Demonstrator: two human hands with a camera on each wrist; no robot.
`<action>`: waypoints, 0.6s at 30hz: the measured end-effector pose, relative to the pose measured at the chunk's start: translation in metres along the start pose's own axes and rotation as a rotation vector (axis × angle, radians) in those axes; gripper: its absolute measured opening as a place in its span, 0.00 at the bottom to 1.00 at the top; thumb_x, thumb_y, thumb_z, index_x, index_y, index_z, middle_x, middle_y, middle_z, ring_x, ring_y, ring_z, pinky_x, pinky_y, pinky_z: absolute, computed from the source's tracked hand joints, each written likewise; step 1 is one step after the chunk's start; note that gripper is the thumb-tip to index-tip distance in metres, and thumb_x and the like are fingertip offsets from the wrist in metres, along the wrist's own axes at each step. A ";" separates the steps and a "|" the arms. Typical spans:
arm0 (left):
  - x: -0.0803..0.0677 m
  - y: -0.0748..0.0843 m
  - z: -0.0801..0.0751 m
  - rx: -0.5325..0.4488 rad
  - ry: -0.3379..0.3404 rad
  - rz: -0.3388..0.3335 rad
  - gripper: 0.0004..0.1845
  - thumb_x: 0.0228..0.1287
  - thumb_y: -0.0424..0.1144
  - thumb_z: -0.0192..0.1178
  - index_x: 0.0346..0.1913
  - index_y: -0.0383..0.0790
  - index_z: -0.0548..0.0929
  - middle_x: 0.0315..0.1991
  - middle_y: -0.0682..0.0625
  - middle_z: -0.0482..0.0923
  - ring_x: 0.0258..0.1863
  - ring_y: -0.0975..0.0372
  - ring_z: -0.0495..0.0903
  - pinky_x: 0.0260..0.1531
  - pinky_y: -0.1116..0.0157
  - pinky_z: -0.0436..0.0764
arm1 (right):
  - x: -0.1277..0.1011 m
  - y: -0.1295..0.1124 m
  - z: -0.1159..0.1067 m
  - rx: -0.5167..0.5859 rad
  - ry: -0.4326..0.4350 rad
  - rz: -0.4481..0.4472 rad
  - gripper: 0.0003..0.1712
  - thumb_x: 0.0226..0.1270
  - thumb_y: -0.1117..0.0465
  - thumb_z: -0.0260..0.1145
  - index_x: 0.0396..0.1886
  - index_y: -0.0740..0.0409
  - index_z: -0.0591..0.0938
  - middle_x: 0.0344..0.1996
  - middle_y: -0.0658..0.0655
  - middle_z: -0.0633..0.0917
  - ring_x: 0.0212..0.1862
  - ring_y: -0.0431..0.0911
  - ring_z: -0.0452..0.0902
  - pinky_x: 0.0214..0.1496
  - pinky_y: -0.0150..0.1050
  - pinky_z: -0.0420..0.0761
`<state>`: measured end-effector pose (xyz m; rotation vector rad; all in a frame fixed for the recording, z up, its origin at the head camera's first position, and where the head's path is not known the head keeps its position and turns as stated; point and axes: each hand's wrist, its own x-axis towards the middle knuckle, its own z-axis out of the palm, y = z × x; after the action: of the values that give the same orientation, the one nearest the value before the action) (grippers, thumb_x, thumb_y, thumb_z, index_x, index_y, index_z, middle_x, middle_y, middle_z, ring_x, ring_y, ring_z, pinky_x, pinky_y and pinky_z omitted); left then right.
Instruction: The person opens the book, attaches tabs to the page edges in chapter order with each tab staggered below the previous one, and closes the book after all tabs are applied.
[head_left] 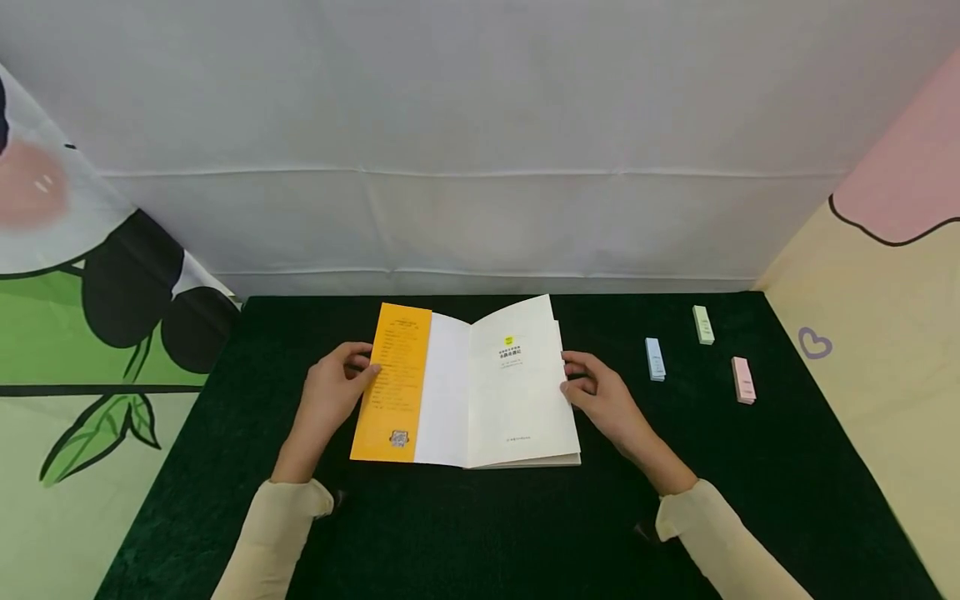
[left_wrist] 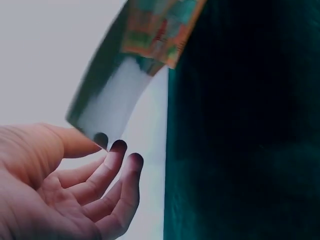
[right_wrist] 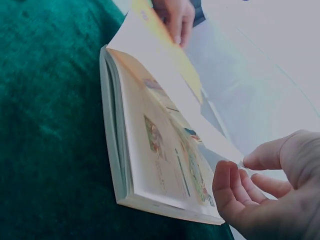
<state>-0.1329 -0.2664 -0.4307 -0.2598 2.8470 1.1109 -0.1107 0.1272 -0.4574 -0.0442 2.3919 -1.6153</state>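
While I watched remotely, the dark green cloth table [head_left: 465, 533] took up most of the head view, and the open book [head_left: 468, 387] lay flat near its middle, spine running away from the person. It was a paperback, so I judged it light, limp in the covers and easy to bend; single leaves would crease or tear if pulled hard. The page block [right_wrist: 120, 165] looked fairly thick in the right wrist view, so most of the weight sat on the right side.

Left hand [head_left: 333, 392] rested at the outer edge of the orange cover flap [head_left: 393, 379], thumb on top, fingers loosely curled, pinning it rather than gripping. In the left wrist view the fingertips [left_wrist: 117, 150] sat just under the lifted cover edge, relaxed and slightly spread.

Right hand [head_left: 600, 396] was at the fore edge of the right page, fingers gently bent. The right wrist view showed thumb and forefinger [right_wrist: 235, 172] closing on one thin leaf [right_wrist: 215, 145] at its edge. I judged that free edge the right place to take a page; for the whole book, the spine or both covers.

Three small pastel blocks, blue [head_left: 655, 359], green [head_left: 702, 324] and pink [head_left: 742, 380], lay well apart to the right, untouched.
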 end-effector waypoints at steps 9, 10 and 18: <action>0.002 -0.019 0.012 0.119 0.016 0.057 0.22 0.77 0.38 0.60 0.70 0.44 0.76 0.60 0.37 0.76 0.46 0.48 0.79 0.43 0.55 0.83 | 0.000 -0.007 -0.003 0.134 -0.047 0.015 0.32 0.80 0.63 0.60 0.79 0.55 0.64 0.68 0.64 0.73 0.59 0.53 0.80 0.59 0.42 0.85; 0.002 -0.021 0.013 0.135 0.019 0.070 0.20 0.77 0.37 0.60 0.68 0.45 0.78 0.59 0.37 0.75 0.46 0.48 0.78 0.41 0.55 0.82 | 0.000 -0.008 -0.003 0.145 -0.051 0.017 0.32 0.80 0.63 0.60 0.79 0.54 0.64 0.68 0.64 0.74 0.59 0.53 0.80 0.59 0.42 0.84; -0.002 -0.024 0.027 0.224 -0.017 0.114 0.15 0.77 0.31 0.57 0.57 0.45 0.88 0.54 0.41 0.77 0.44 0.51 0.75 0.41 0.58 0.76 | 0.000 -0.018 0.000 0.221 -0.083 0.034 0.33 0.80 0.61 0.61 0.79 0.51 0.64 0.69 0.61 0.75 0.61 0.52 0.81 0.62 0.44 0.84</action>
<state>-0.1265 -0.2657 -0.4664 -0.0743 2.9685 0.7941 -0.1130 0.1204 -0.4404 -0.0281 2.1292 -1.8135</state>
